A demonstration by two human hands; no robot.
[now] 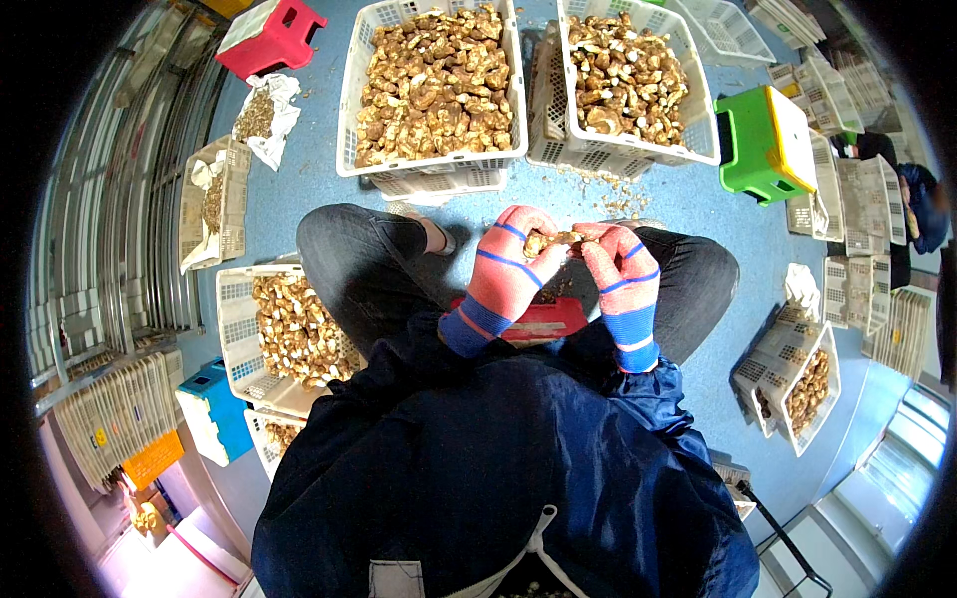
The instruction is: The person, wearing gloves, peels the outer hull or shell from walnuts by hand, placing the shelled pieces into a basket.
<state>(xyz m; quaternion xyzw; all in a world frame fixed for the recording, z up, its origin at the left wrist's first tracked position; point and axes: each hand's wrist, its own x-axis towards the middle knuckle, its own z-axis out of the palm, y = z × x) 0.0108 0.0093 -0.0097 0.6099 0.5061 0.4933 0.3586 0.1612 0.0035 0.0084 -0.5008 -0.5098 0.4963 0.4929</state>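
Note:
My left hand [512,261], in a pink knitted glove with blue stripes and a blue cuff, holds a brown and cream mushroom [549,243] between thumb and fingers. My right hand [622,273], gloved alike, has its fingertips pinched at the mushroom's right end; whether they hold a small tool is too small to tell. Both hands are above my lap, over a red stool edge [549,321]. Ahead, a white plastic crate [349,97] is heaped with similar mushrooms [437,90]. Another white crate [695,82] of mushrooms stands to its right, stacked on a crate.
Trimmings [620,198] lie on the blue floor. A mushroom crate [239,329] and a blue stool [217,411] stand at left. A red stool [269,37] is at upper left, a green stool [755,146] at right. More crates [785,366] line the right side, near another person [923,205].

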